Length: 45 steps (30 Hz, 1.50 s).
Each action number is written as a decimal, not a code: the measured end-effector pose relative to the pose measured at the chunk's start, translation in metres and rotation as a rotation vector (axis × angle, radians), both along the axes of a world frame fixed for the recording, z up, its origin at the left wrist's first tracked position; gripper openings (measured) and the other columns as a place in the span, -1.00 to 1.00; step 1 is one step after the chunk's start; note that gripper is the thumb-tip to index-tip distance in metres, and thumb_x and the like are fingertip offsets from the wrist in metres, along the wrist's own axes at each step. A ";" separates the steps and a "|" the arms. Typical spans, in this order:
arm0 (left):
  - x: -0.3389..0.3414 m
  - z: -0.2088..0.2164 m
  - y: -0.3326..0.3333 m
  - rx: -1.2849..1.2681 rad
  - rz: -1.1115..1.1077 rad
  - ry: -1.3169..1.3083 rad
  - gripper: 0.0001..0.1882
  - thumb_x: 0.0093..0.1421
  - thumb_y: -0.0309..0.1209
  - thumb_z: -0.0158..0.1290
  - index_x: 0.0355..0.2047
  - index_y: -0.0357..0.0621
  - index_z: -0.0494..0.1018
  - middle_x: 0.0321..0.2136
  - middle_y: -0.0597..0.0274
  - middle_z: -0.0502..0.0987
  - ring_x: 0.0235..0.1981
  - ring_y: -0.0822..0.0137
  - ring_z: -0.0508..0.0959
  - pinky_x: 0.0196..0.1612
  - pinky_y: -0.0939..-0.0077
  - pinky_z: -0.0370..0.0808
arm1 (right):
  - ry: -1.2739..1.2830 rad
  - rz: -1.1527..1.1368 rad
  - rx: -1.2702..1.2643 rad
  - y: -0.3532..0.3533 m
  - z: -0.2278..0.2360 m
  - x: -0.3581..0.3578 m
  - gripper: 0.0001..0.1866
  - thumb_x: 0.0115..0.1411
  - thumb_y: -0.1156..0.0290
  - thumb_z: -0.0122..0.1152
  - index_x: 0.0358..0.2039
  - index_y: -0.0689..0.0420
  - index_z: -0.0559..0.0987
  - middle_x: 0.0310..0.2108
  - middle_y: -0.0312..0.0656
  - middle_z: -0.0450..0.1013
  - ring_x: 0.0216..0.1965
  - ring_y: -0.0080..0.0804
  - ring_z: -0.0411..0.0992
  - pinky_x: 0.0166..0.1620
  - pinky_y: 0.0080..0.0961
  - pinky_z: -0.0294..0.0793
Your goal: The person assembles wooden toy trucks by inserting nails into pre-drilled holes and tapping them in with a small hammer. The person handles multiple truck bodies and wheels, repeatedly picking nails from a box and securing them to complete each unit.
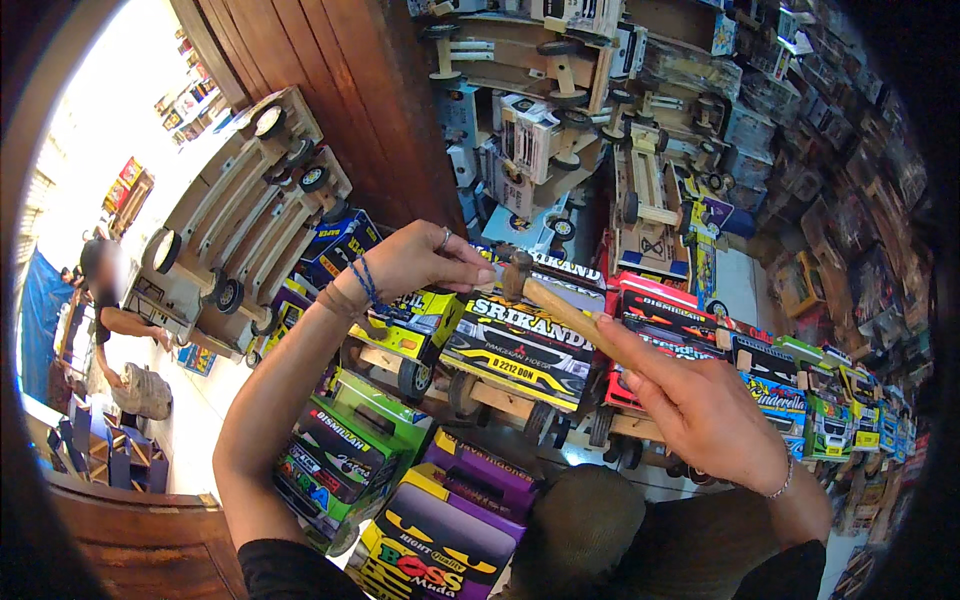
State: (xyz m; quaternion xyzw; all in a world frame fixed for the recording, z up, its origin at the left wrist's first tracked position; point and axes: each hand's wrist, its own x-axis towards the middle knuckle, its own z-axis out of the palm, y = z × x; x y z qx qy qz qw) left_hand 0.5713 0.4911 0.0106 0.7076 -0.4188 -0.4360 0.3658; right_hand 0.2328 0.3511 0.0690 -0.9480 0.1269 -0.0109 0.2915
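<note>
A tan wooden-handled hammer (pixel 562 306) is being gripped by the right hand (pixel 715 408) above a black-and-yellow toy truck (pixel 520 362), edged closely by a red truck (pixel 662 325). The left hand (pixel 428 262) is being pinched closed, on what cannot be told. Open white floor (pixel 196 435) is being seen left.

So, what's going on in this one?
Someone has a hammer out among rows of toy trucks. The right hand grips its wooden handle, with the head appearing over the top of a truck with a grey, black and yellow front. The left hand is beside the hammer head, fingertips close together; whether they pinch something small is unclear. Another person is farther off at the left.
</note>
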 end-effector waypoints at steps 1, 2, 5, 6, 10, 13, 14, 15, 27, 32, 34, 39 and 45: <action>0.000 -0.001 0.000 -0.009 -0.001 0.004 -0.70 0.26 -0.35 0.28 -0.09 -0.30 0.65 -0.23 0.24 0.70 -0.24 0.56 0.62 -0.09 0.68 0.57 | 0.007 0.002 -0.009 0.001 -0.002 0.001 -0.43 0.38 0.44 0.08 0.39 -0.02 0.32 -0.24 0.12 0.59 -0.29 0.10 0.58 -0.18 -0.20 0.56; 0.001 -0.001 0.000 -0.005 0.001 0.005 -0.70 0.26 -0.35 0.28 -0.08 -0.30 0.65 -0.22 0.23 0.70 -0.23 0.56 0.63 -0.08 0.68 0.57 | 0.003 -0.001 -0.022 0.002 -0.003 0.001 -0.43 0.38 0.45 0.08 0.39 -0.02 0.32 -0.23 0.11 0.59 -0.27 0.11 0.58 -0.17 -0.20 0.57; 0.001 -0.002 0.001 -0.013 -0.002 0.018 -0.70 0.26 -0.35 0.28 -0.08 -0.30 0.65 -0.21 0.24 0.70 -0.23 0.56 0.63 -0.07 0.67 0.58 | -0.082 -0.011 -0.028 0.004 -0.007 0.003 -0.43 0.37 0.47 0.08 0.39 -0.02 0.32 -0.25 0.12 0.59 -0.31 0.11 0.58 -0.21 -0.17 0.56; 0.001 -0.002 0.001 -0.018 -0.002 0.022 -0.70 0.26 -0.34 0.28 -0.08 -0.30 0.65 -0.21 0.24 0.70 -0.23 0.56 0.63 -0.07 0.67 0.58 | -0.077 -0.016 -0.033 0.005 -0.008 0.003 -0.42 0.37 0.47 0.08 0.39 -0.02 0.32 -0.26 0.12 0.59 -0.32 0.11 0.58 -0.22 -0.16 0.55; -0.001 0.000 0.001 -0.011 0.003 0.016 -0.69 0.25 -0.32 0.29 -0.08 -0.28 0.65 -0.24 0.27 0.69 -0.24 0.59 0.62 -0.10 0.69 0.56 | -0.021 0.010 -0.053 0.006 -0.010 0.001 -0.41 0.37 0.48 0.07 0.40 -0.02 0.30 -0.30 0.14 0.58 -0.38 0.11 0.56 -0.27 -0.15 0.52; -0.001 0.002 0.000 0.011 0.000 -0.040 -0.68 0.25 -0.31 0.30 -0.09 -0.27 0.66 -0.27 0.29 0.69 -0.27 0.61 0.60 -0.14 0.70 0.55 | -0.108 0.015 -0.059 0.005 -0.013 0.002 -0.34 0.35 0.45 0.09 0.45 -0.06 0.20 -0.44 0.03 0.55 -0.48 0.05 0.53 -0.36 -0.10 0.50; -0.001 0.002 0.001 0.012 0.000 -0.052 -0.68 0.25 -0.31 0.30 -0.09 -0.27 0.66 -0.27 0.30 0.69 -0.28 0.61 0.60 -0.15 0.70 0.55 | -0.161 0.011 -0.058 0.005 -0.014 0.002 -0.30 0.34 0.43 0.10 0.47 -0.08 0.16 -0.50 -0.03 0.54 -0.52 0.02 0.52 -0.40 -0.07 0.49; -0.001 0.002 0.001 0.011 -0.004 -0.064 -0.68 0.24 -0.31 0.30 -0.09 -0.26 0.66 -0.28 0.31 0.69 -0.29 0.61 0.59 -0.16 0.71 0.54 | -0.190 -0.001 -0.062 0.005 -0.016 0.003 -0.31 0.35 0.43 0.09 0.47 -0.08 0.16 -0.49 -0.02 0.54 -0.51 0.02 0.52 -0.40 -0.07 0.49; 0.000 0.002 0.002 -0.013 -0.005 -0.014 -0.69 0.24 -0.30 0.30 -0.10 -0.25 0.66 -0.28 0.31 0.68 -0.31 0.60 0.58 -0.16 0.69 0.54 | -0.148 0.030 -0.089 -0.001 -0.020 0.005 -0.35 0.36 0.42 0.10 0.44 -0.06 0.21 -0.48 0.00 0.55 -0.47 0.05 0.54 -0.38 -0.05 0.48; 0.000 0.001 0.001 -0.009 0.007 -0.010 -0.69 0.25 -0.32 0.29 -0.08 -0.27 0.65 -0.27 0.30 0.69 -0.28 0.59 0.60 -0.16 0.70 0.54 | -0.229 -0.029 -0.028 -0.001 -0.017 0.006 -0.37 0.37 0.39 0.07 0.44 -0.08 0.23 -0.49 0.02 0.54 -0.47 0.07 0.53 -0.37 -0.06 0.48; 0.000 0.002 0.001 0.000 0.012 -0.016 -0.69 0.25 -0.33 0.29 -0.08 -0.28 0.65 -0.26 0.27 0.69 -0.27 0.58 0.61 -0.13 0.68 0.56 | -0.093 0.027 -0.028 -0.002 -0.015 0.008 -0.38 0.37 0.38 0.07 0.43 -0.08 0.24 -0.50 0.03 0.53 -0.47 0.07 0.53 -0.36 -0.06 0.47; 0.000 0.003 0.002 -0.007 0.014 -0.007 -0.70 0.26 -0.33 0.28 -0.09 -0.29 0.64 -0.29 0.29 0.68 -0.28 0.58 0.61 -0.13 0.68 0.57 | -0.194 0.041 -0.067 -0.003 -0.006 0.016 -0.40 0.37 0.39 0.06 0.41 -0.06 0.27 -0.36 0.06 0.55 -0.40 0.10 0.53 -0.28 -0.10 0.48; 0.001 0.003 0.002 -0.030 0.007 0.042 -0.70 0.26 -0.33 0.28 -0.10 -0.28 0.65 -0.29 0.30 0.67 -0.30 0.59 0.60 -0.18 0.70 0.55 | 0.103 -0.076 0.078 -0.014 0.013 0.004 -0.45 0.40 0.43 0.03 0.40 0.03 0.29 0.18 0.01 0.48 -0.03 -0.10 0.59 0.01 -0.31 0.52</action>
